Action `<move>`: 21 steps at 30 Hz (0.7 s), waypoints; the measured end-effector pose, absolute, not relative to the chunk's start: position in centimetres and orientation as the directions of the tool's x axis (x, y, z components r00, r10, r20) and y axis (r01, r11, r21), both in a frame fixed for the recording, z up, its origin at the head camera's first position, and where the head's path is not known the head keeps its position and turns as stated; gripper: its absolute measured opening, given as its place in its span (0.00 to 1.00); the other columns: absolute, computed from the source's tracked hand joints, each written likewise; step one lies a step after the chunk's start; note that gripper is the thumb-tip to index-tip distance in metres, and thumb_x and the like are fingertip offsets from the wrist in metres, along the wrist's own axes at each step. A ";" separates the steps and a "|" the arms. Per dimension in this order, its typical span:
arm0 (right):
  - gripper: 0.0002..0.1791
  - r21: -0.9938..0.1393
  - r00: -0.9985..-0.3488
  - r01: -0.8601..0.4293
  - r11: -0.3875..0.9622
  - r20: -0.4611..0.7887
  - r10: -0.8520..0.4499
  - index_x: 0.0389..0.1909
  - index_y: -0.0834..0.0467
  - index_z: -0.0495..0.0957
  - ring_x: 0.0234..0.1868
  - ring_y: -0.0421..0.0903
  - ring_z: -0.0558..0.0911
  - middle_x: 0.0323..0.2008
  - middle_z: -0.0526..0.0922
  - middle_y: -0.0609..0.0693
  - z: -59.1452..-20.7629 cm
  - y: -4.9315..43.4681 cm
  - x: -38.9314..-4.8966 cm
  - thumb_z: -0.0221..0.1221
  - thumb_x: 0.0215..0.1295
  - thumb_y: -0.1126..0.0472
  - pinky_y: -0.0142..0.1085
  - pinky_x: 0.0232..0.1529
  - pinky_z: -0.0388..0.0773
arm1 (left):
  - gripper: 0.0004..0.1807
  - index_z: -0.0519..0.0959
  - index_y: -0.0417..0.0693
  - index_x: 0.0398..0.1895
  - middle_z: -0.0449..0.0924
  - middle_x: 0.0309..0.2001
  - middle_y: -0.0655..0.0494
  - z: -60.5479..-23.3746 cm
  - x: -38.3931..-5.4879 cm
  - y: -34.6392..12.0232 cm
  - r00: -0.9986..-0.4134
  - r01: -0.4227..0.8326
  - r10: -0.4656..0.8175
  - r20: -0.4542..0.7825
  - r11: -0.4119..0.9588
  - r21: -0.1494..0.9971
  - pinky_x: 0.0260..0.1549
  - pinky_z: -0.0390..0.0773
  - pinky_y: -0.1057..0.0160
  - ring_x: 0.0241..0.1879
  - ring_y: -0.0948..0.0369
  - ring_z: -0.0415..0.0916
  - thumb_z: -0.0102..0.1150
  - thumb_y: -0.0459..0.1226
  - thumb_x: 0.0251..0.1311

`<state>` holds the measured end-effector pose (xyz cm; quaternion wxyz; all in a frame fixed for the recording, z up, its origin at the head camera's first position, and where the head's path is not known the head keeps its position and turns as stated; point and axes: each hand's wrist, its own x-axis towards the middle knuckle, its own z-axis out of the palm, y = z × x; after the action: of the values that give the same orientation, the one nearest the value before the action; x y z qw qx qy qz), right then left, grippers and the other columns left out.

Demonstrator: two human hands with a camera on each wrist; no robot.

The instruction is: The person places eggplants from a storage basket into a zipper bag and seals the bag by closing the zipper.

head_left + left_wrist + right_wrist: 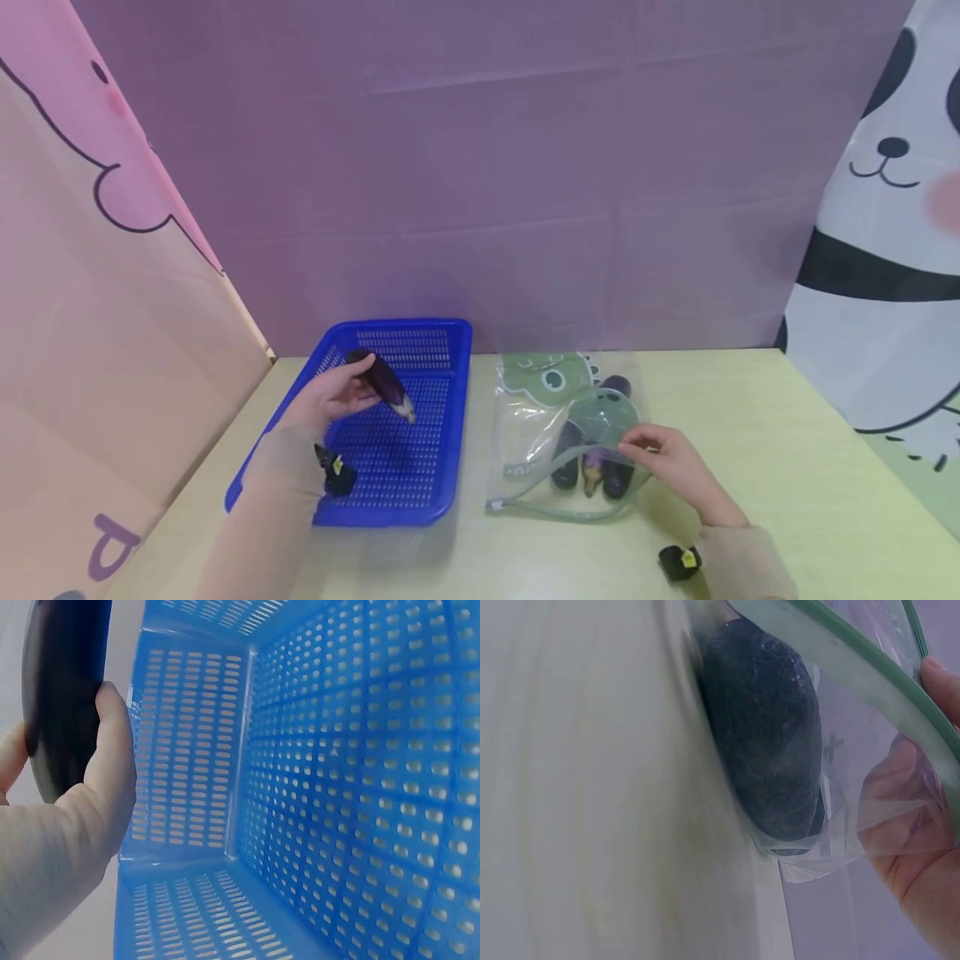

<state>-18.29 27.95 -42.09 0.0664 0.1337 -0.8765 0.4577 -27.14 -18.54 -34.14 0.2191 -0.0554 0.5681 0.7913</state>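
Observation:
My left hand (341,392) grips a dark purple eggplant (386,385) above the blue plastic basket (463,417). In the left wrist view the thumb and fingers wrap round the eggplant (64,690), beside the basket wall. My right hand (663,458) pinches the green-edged mouth of a clear zip bag (517,433), holding that edge up. Several eggplants (618,479) lie inside the bag, partly behind its green cartoon print. The right wrist view shows one dark eggplant (765,735) through the plastic, with the right hand's fingers (941,690) on the green zip strip.
The basket and bag stand side by side on a pale wooden table (750,417). A purple cloth wall (525,183) rises behind them, and printed side panels close in the left and right. Black wrist cameras (680,563) are strapped near both sleeves.

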 end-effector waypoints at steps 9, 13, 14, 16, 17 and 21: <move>0.05 -0.773 -0.954 -0.300 0.559 0.244 -0.174 0.33 0.62 0.80 0.33 0.30 0.76 0.32 0.83 0.51 -42.2 27.9 -18.3 0.59 0.61 0.64 0.27 0.37 0.77 | 0.11 0.63 0.44 0.47 0.81 0.32 0.56 -33.0 -26.8 -16.7 -0.894 -0.398 0.335 -0.299 -0.283 0.873 0.36 0.81 0.66 0.35 0.63 0.80 0.47 0.39 0.69; 0.04 -0.767 -0.950 -0.311 0.561 0.256 -0.177 0.33 0.62 0.80 0.33 0.29 0.76 0.32 0.83 0.52 -42.2 27.9 -18.3 0.59 0.60 0.65 0.27 0.37 0.77 | 0.11 0.65 0.42 0.47 0.82 0.32 0.55 -32.1 -26.5 -15.2 -0.901 -0.369 0.344 -0.265 -0.283 0.885 0.36 0.81 0.66 0.35 0.62 0.80 0.46 0.40 0.70; 0.04 -0.768 -0.950 -0.311 0.560 0.257 -0.176 0.33 0.62 0.80 0.32 0.29 0.76 0.32 0.83 0.52 -42.2 27.9 -18.3 0.59 0.60 0.65 0.27 0.36 0.77 | 0.10 0.65 0.42 0.47 0.82 0.32 0.54 -31.8 -26.3 -14.8 -0.901 -0.363 0.348 -0.258 -0.283 0.887 0.36 0.81 0.66 0.34 0.62 0.81 0.46 0.39 0.70; 0.04 -0.769 -0.951 -0.309 0.560 0.257 -0.173 0.33 0.63 0.80 0.32 0.29 0.76 0.32 0.83 0.52 -42.2 27.9 -18.4 0.60 0.60 0.66 0.27 0.36 0.77 | 0.10 0.65 0.42 0.47 0.83 0.31 0.55 -31.3 -26.0 -14.0 -0.902 -0.352 0.356 -0.246 -0.274 0.895 0.36 0.81 0.67 0.34 0.62 0.81 0.44 0.39 0.71; 0.04 -0.770 -0.952 -0.307 0.559 0.255 -0.171 0.33 0.63 0.80 0.32 0.29 0.76 0.32 0.83 0.52 -42.2 27.9 -18.4 0.60 0.60 0.66 0.27 0.35 0.77 | 0.10 0.65 0.42 0.47 0.83 0.31 0.55 -31.1 -25.9 -13.6 -0.901 -0.347 0.361 -0.239 -0.272 0.898 0.36 0.81 0.67 0.34 0.62 0.81 0.43 0.39 0.71; 0.05 -0.780 -0.955 -0.297 0.551 0.243 -0.170 0.33 0.64 0.80 0.32 0.30 0.75 0.32 0.84 0.53 -42.1 27.8 -18.3 0.60 0.60 0.65 0.28 0.34 0.77 | 0.10 0.66 0.42 0.47 0.82 0.31 0.56 -30.5 -25.4 -12.0 -0.902 -0.323 0.374 -0.216 -0.254 0.912 0.36 0.81 0.67 0.34 0.62 0.80 0.42 0.39 0.71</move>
<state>-18.34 27.84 -42.09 0.0698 0.1328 -0.8778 0.4550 -25.35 -12.04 -30.53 0.2203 0.0223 0.5697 0.7915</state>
